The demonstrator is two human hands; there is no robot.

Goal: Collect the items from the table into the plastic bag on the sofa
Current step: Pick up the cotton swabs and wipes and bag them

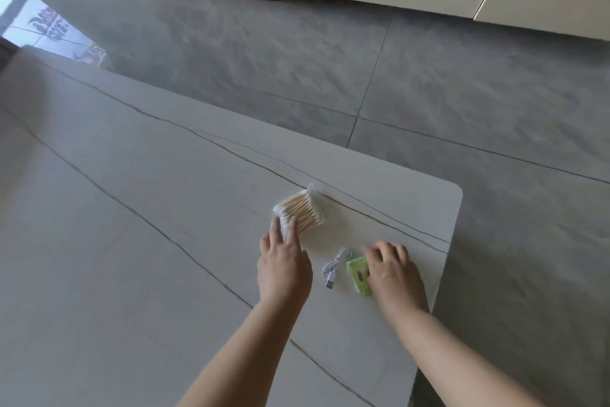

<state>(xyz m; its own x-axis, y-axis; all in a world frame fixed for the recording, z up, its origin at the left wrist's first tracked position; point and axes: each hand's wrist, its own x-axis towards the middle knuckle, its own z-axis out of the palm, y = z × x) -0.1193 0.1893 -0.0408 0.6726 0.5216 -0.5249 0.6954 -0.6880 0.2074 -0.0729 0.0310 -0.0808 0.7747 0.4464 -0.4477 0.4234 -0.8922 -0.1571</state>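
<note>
- Left hand (284, 261), fingers straight, touches the swabs (302, 212), at 11 o'clock of the cable (335, 266).
- Right hand (392, 269), fingers bent, rests on the green pack (358, 274) near the bench (148, 208) edge; grip unclear.
- Best: pinch each pack by its sides, lift together, return for the cable.
- Bag not in view.

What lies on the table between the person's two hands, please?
In the head view, a coiled white USB cable lies between the left hand and the right hand.

Table (138, 195) white, thin dark veins — swabs (302, 210) tan, cable (335, 264) white, packet (358, 274) green.
</note>
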